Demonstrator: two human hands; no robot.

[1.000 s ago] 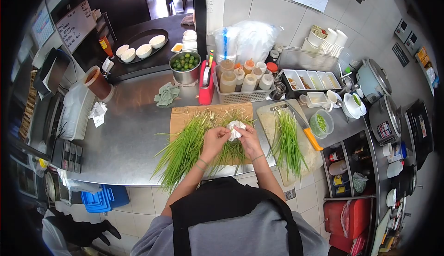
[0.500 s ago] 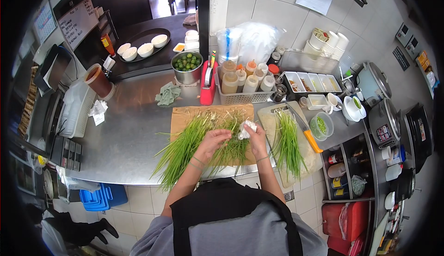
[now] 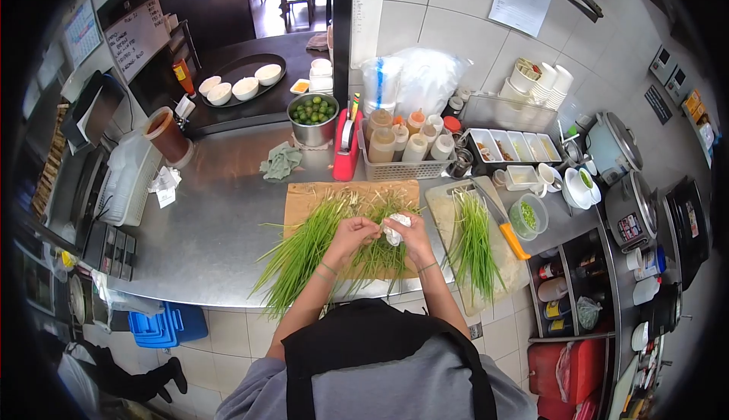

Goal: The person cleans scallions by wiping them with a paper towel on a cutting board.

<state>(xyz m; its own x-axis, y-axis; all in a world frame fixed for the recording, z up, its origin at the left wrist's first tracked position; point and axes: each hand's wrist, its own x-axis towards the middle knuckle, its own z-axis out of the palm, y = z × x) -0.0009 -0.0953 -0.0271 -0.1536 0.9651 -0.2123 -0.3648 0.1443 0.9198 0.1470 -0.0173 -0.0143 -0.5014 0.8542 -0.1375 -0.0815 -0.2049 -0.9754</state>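
Over a sheet of brown paper (image 3: 304, 198), my two hands meet at the fingertips. My right hand (image 3: 415, 239) is closed on a crumpled white tissue (image 3: 396, 229). The fingers of my left hand (image 3: 354, 238) are pinched right beside the tissue; whatever is between them is too small to make out. A large bunch of thin spring onions (image 3: 307, 245) lies on the paper to the left. A looser pile of green stalks (image 3: 380, 259) lies beneath my hands. More spring onions (image 3: 472, 241) rest on the cutting board (image 3: 505, 268) at the right, near an orange-handled knife (image 3: 513, 241).
Behind the paper stand a red tape dispenser (image 3: 347, 146), a pot of green limes (image 3: 313, 133) and a basket of sauce bottles (image 3: 406, 169). A green cloth (image 3: 281, 160) lies at the left. Chopped greens fill a clear tub (image 3: 529, 216). Another person's legs (image 3: 140, 380) show at lower left.
My right hand has brought the tissue left and down, up against my left fingertips. The whole view has shifted slightly.
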